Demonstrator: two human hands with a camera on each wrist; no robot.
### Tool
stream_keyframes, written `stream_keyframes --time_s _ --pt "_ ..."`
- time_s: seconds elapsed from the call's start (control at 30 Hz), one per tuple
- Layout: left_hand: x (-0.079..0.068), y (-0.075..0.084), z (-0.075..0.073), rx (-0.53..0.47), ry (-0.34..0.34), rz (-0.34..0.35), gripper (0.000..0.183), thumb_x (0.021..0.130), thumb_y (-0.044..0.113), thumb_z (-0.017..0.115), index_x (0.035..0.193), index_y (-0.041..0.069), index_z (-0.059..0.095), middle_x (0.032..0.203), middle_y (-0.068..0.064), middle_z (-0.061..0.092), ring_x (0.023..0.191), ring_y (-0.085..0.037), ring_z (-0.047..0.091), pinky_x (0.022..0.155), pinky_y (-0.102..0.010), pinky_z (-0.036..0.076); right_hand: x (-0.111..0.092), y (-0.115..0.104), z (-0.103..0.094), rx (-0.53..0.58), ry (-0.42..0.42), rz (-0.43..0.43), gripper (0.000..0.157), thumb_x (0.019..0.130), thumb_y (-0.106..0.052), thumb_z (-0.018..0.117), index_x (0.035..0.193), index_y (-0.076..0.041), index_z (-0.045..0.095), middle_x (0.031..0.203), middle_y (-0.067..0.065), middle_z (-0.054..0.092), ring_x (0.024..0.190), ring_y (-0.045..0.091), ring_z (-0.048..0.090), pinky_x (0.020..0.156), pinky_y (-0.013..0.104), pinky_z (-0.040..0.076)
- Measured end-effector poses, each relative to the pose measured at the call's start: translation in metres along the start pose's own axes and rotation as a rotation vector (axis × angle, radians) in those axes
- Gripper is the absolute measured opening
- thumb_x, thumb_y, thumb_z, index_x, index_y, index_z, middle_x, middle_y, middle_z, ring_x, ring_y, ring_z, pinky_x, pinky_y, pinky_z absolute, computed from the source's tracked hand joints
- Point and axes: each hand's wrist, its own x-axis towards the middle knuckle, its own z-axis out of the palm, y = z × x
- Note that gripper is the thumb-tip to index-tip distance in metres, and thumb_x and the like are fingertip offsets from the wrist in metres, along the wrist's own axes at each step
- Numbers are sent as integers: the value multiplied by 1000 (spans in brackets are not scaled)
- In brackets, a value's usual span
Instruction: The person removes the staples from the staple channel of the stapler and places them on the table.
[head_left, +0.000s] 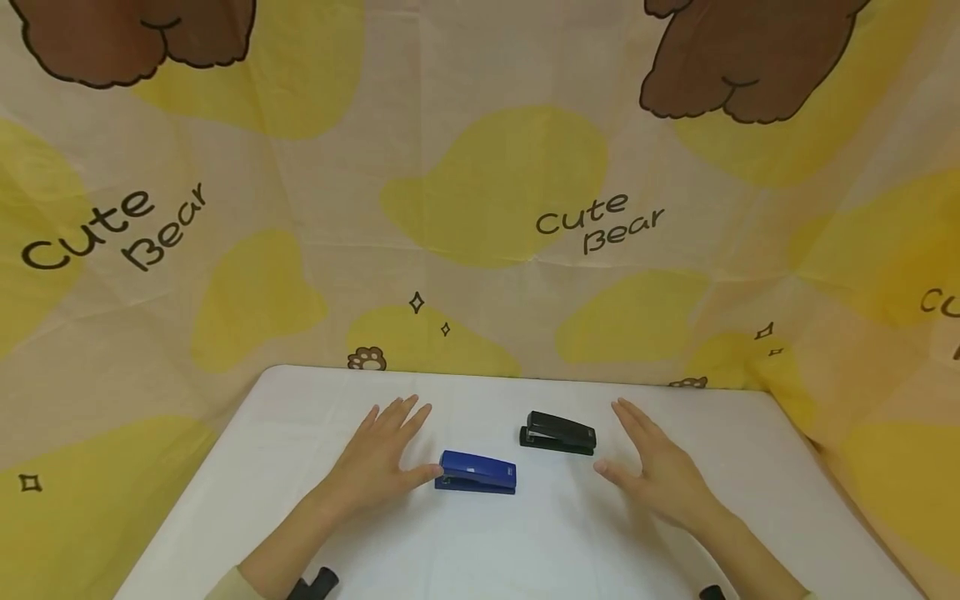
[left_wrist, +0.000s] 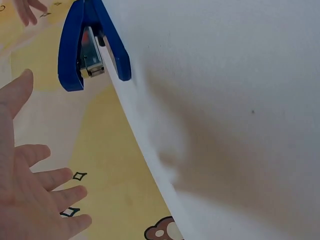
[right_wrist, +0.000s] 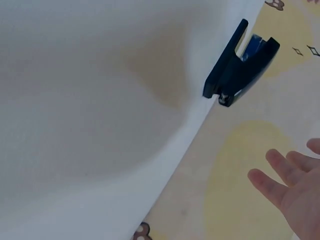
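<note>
A blue stapler [head_left: 477, 472] lies on the white table [head_left: 525, 550], its front end parted from its base in the left wrist view. Behind it and to the right sits a black stapler [head_left: 558, 433]. My left hand [head_left: 378, 467] hovers to the left of the blue stapler, fingers spread, thumb tip overlapping that stapler's left end in the head view; in the left wrist view a gap shows between them. To the right of the black stapler, my right hand [head_left: 663, 475] is held above the table with extended fingers. Neither hand holds anything.
A cloth [head_left: 480, 192] with yellow patches, bears and "Cute Bear" lettering hangs behind the table and along its sides. The table's far edge runs just beyond the staplers. Dark bands [head_left: 318, 583] sit at the wrists.
</note>
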Motion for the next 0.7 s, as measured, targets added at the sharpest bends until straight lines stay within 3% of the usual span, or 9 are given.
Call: stream_keyframes --time_s 0.17,0.4,0.7 --pt "-1 3 4 -69 -3 10 87 88 49 81 157 7 47 160 -19 45 148 -41 40 121 -61 24 3 -11 8 43 -16 -8 90 94 -55 73 162 -11 36 165 17 37 133 48 54 95 68 48" --pt "1 9 9 -177 -30 -37 78 86 36 87 152 9 54 153 -15 53 142 -38 49 115 -56 38 8 -26 21 132 -57 -4 86 90 -51 78 159 -14 42 162 12 43 126 41 62 97 65 49" --pt "3 15 13 -357 -77 -71 64 89 22 85 146 6 60 145 -16 60 135 -39 55 111 -56 42 15 -41 37 290 -170 37 80 87 -50 82 153 -18 48 148 2 56 125 32 63 100 56 50"
